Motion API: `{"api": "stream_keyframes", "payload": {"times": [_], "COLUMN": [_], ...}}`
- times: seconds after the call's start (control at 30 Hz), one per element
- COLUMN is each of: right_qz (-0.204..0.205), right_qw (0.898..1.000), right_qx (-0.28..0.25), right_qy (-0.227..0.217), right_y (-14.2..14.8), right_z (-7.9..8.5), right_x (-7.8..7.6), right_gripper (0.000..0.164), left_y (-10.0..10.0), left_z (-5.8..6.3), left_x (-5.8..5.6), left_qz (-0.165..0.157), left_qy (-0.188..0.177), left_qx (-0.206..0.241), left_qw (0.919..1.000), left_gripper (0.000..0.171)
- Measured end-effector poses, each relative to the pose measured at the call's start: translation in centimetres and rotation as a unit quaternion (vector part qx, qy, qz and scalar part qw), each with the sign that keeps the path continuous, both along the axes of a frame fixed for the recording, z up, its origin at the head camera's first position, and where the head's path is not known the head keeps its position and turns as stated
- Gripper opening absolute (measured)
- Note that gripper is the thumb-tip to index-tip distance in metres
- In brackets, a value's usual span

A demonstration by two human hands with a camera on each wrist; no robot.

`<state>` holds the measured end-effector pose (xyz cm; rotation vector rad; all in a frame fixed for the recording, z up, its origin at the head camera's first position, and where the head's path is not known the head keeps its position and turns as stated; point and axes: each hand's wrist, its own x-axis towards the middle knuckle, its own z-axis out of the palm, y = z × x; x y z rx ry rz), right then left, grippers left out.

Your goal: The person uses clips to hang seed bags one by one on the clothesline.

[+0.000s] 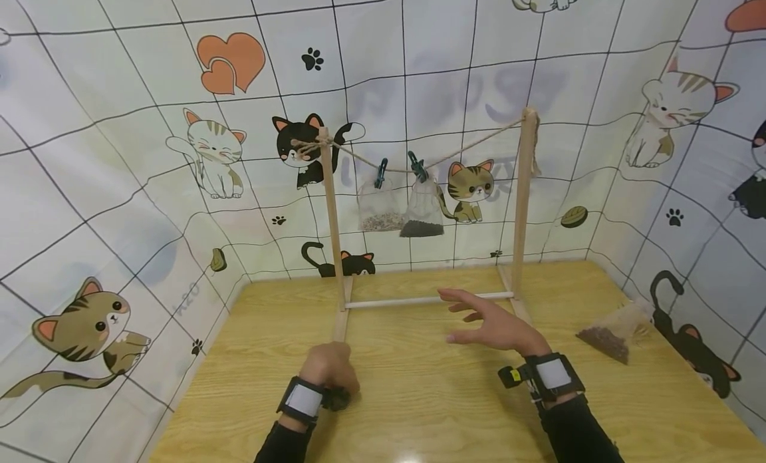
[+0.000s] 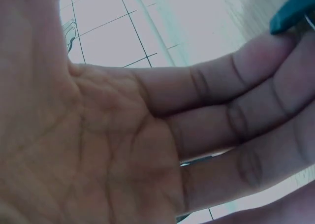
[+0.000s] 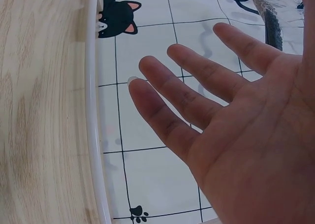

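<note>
My left hand [image 1: 329,366] is low over the table in front of the left post, its fingers curled. A teal clothespin [image 2: 294,11] shows at its fingertips in the left wrist view; most of it is cut off. With fingers spread and nothing held, my right hand [image 1: 493,323] hovers near the white rod [image 1: 407,302]. Behind, two clear bags hang by dark teal clothespins on a sagging twine [image 1: 479,144]: one bag [image 1: 382,217] with pale bits, the other [image 1: 422,223] with dark grains. A third clear bag [image 1: 610,336] with dark contents lies at the table's right.
A wooden left post [image 1: 332,217] and right post [image 1: 524,210] stand on the wooden table [image 1: 419,396], tied together by the twine and joined low down by the rod. Cat-printed cloth walls [image 1: 143,250] enclose the back and sides.
</note>
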<state>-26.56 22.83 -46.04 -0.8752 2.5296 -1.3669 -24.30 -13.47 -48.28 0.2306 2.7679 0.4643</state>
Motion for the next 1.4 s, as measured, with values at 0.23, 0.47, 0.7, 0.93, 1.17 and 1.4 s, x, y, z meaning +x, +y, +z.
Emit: {"api": "stream_keyframes", "payload": {"times": [0.23, 0.47, 0.7, 0.93, 1.17, 1.4], "right_qz": [0.002, 0.004, 0.01, 0.035, 0.041, 0.028], "right_qw": [1.0, 1.0, 1.0, 0.999, 0.999, 0.999], "right_qx": [-0.001, -0.002, -0.008, -0.026, -0.026, -0.036], "right_qy": [0.002, 0.001, -0.006, -0.016, -0.01, 0.009], "right_y": [0.0, 0.0, -0.3, -1.2, -2.1, -2.4], "right_z": [0.1, 0.3, 0.2, 0.0, -0.3, -0.1], "right_x": [0.2, 0.2, 0.1, 0.2, 0.2, 0.4], "right_gripper": [0.082, 0.083, 0.083, 0.081, 0.079, 0.076], "left_y": [0.3, 0.1, -0.2, -0.6, -0.7, -0.4], "left_z": [0.0, -0.2, -0.8, -1.0, -0.5, -0.2], "left_x": [0.0, -0.6, -1.3, -2.2, -2.8, -3.2], "left_qz": [-0.018, -0.02, -0.037, -0.082, -0.102, -0.109], "left_qy": [0.03, 0.012, -0.01, 0.001, 0.006, 0.011], "left_qx": [-0.011, 0.014, 0.061, 0.101, 0.173, 0.267], "left_qw": [0.9993, 0.9996, 0.9974, 0.9915, 0.9797, 0.9575], "left_gripper": [0.026, 0.027, 0.028, 0.023, 0.02, 0.019]}}
